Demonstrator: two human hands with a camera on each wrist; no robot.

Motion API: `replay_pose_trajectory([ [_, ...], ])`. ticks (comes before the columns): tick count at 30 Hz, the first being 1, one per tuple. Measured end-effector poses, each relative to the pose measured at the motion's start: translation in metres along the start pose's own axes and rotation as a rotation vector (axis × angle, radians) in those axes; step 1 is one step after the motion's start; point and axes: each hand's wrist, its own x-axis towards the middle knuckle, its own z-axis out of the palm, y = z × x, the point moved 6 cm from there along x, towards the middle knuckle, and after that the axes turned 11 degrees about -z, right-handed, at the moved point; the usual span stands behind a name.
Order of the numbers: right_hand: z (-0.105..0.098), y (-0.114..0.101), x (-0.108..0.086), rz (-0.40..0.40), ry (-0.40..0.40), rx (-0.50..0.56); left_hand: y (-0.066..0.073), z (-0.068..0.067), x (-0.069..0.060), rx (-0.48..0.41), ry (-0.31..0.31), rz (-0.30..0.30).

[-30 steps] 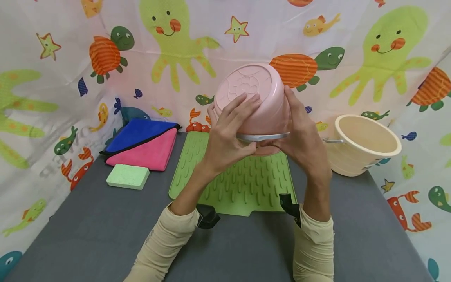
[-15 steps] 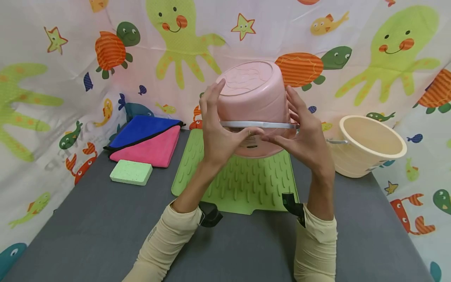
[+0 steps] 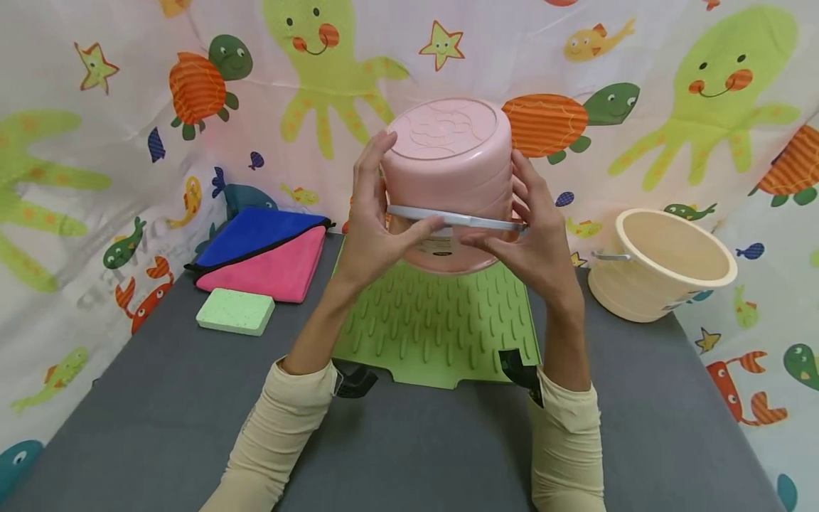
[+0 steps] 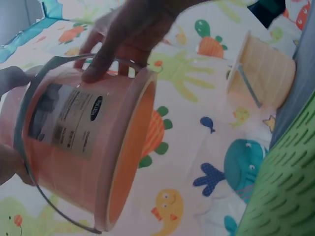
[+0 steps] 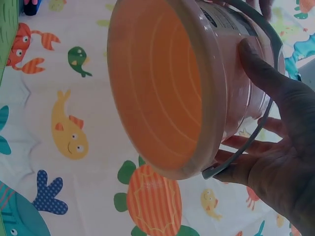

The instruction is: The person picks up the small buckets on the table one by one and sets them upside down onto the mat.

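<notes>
A pink bucket [image 3: 448,181] is held upside down in the air above the green mat, its embossed base up and tilted slightly toward me. My left hand [image 3: 370,231] grips its left side, thumb across the front near the grey handle [image 3: 470,220]. On the opposite side, my right hand [image 3: 537,238] holds the bucket, with its thumb on the front and fingers spread along the wall. The handle loops round the bucket's side. In the left wrist view a printed label [image 4: 66,120] shows on the wall. The right wrist view looks into the bucket's hollow inside [image 5: 157,88].
The ribbed green mat [image 3: 441,334] lies on the grey table [image 3: 435,448]. A cream bucket [image 3: 646,284] stands at the right. Toward the left are a folded blue and pink cloth [image 3: 269,256] and a pale green sponge [image 3: 235,311]. A patterned curtain [image 3: 461,64] hangs behind.
The bucket has turned so its labelled front wall shows more and its base less. My left hand has moved off the base onto the left side. Lately the bucket shifted slightly left and up.
</notes>
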Motion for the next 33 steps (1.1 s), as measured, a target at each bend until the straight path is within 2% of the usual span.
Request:
replay_pose_trajectory([
  [3, 0.003, 0.000, 0.000, 0.016, 0.025, 0.003, -0.006, -0.008, 0.002, -0.137, -0.089, -0.068],
  [7, 0.008, -0.002, 0.004, 0.017, 0.061, 0.010, -0.017, -0.021, 0.004, -0.160, -0.050, -0.214],
  [10, 0.013, -0.003, 0.006, 0.024, 0.082, 0.019, -0.024, -0.030, 0.004, -0.112, -0.008, -0.284],
  [14, 0.018, -0.001, 0.005, 0.052, 0.071, 0.037, -0.028, -0.037, 0.003, -0.078, -0.002, -0.269],
  [17, 0.024, 0.002, 0.004, 0.078, 0.007, 0.088, -0.029, -0.043, 0.001, -0.082, 0.003, -0.275],
  [22, 0.032, 0.008, 0.003, 0.110, -0.101, 0.147, -0.031, -0.047, -0.001, -0.087, -0.064, -0.317],
  [27, 0.038, 0.015, -0.001, 0.171, -0.169, 0.091, -0.034, -0.049, 0.000, -0.059, -0.115, -0.342],
  [30, 0.044, 0.020, -0.004, 0.205, -0.224, 0.056, -0.037, -0.053, 0.000, -0.070, -0.148, -0.349],
  [33, 0.050, 0.023, -0.005, 0.207, -0.265, 0.038, -0.043, -0.057, -0.003, -0.081, -0.194, -0.409],
])
